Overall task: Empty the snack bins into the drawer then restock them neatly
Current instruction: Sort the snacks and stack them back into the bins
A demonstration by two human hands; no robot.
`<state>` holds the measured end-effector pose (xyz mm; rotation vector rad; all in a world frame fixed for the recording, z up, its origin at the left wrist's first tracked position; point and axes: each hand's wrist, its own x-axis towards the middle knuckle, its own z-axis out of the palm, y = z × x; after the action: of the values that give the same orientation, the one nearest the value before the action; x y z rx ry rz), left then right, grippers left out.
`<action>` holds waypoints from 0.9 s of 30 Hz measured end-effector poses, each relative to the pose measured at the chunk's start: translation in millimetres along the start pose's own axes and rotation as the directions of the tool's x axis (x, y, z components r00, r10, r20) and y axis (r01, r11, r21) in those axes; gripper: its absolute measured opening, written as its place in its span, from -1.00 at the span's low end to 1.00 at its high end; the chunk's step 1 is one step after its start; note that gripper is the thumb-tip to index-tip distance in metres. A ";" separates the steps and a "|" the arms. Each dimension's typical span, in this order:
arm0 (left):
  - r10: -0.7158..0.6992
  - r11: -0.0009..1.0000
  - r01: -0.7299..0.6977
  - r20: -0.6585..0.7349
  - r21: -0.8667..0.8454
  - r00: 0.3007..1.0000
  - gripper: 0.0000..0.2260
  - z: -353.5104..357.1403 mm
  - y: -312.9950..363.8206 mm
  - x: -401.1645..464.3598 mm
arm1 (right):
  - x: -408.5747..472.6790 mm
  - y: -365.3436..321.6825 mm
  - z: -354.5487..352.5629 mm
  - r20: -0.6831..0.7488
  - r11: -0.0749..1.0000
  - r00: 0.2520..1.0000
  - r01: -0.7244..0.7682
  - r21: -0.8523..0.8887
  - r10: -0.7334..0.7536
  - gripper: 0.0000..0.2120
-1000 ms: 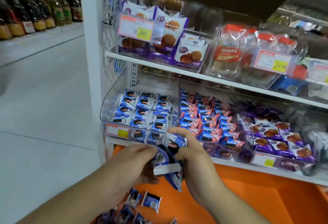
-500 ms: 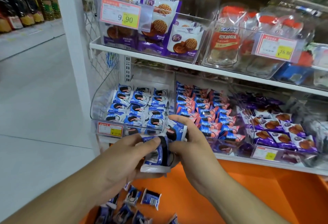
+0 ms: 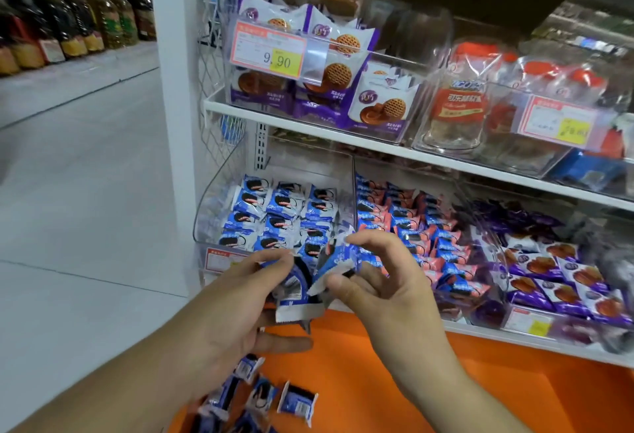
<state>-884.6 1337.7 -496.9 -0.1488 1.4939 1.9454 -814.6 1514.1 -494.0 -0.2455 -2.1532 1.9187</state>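
Below the white lower shelf (image 3: 514, 331), both hands work in front of the clear plastic snack bin (image 3: 219, 192) at the left end of the row. The left hand (image 3: 236, 316) has a closed grip on a small blue-and-white foil cookie packet (image 3: 296, 292), thumb and forefinger pinching its upper edge while the lower fingers stretch out beneath it. The right hand (image 3: 387, 285) pinches a second blue-and-white cookie packet (image 3: 334, 259) between thumb and forefinger, its other fingers curled loosely; the two packets touch at the middle, just in front of the bin's front lip. Inside that bin, matching blue packets lie in tidy rows. Next to it on the right, a bin of blue-and-pink packets (image 3: 411, 227) is filled, and farther right sits a bin of purple biscuit packets (image 3: 555, 275). Under the hands, the open orange drawer (image 3: 394, 381) holds a loose scatter of blue cookie packets (image 3: 274, 398) near its left front corner. On the upper shelf, a clear bin of purple-and-white waffle biscuit packs (image 3: 343, 89) carries a red-framed price tag (image 3: 267, 50) reading 9.90.
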 end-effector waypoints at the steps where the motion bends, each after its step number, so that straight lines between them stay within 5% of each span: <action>1: -0.003 0.999 0.005 0.040 -0.035 0.999 -0.74 -0.1 0.0 0.2 | -1.1 1.9 3.9 -0.011 0.999 0.999 0.030 -0.043 -0.031 -0.61; 4: 0.055 0.998 -0.056 0.166 0.000 0.985 -0.63 0.0 1.9 -0.6 | -2.5 10.1 10.5 -0.007 0.971 0.994 0.104 -0.215 -0.108 -0.57; 11: 0.173 0.931 -0.191 0.084 0.310 0.981 -0.35 -20.2 13.9 5.7 | -1.1 -0.5 -4.7 0.316 0.809 0.928 0.338 -0.481 -0.199 -0.51; 17: 0.109 0.890 -0.190 0.212 0.414 0.971 -0.58 -36.2 26.8 8.5 | 12.7 4.9 -2.3 0.411 0.643 0.876 0.469 -0.606 -0.252 -0.66; 23: 0.129 0.926 -0.178 0.164 0.332 0.978 -0.65 -54.9 37.1 26.4 | 23.5 6.0 15.5 0.465 0.593 0.855 0.502 -0.630 -0.230 -0.68; 27: 0.202 0.900 -0.191 0.014 0.391 0.979 -0.75 -70.1 33.3 47.7 | 54.2 5.3 26.7 0.422 0.493 0.860 0.510 -0.705 -0.286 -0.62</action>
<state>-961.0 1292.0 -515.8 0.1601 1.9470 1.7531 -874.4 1504.8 -498.1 0.3702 -2.7917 0.6235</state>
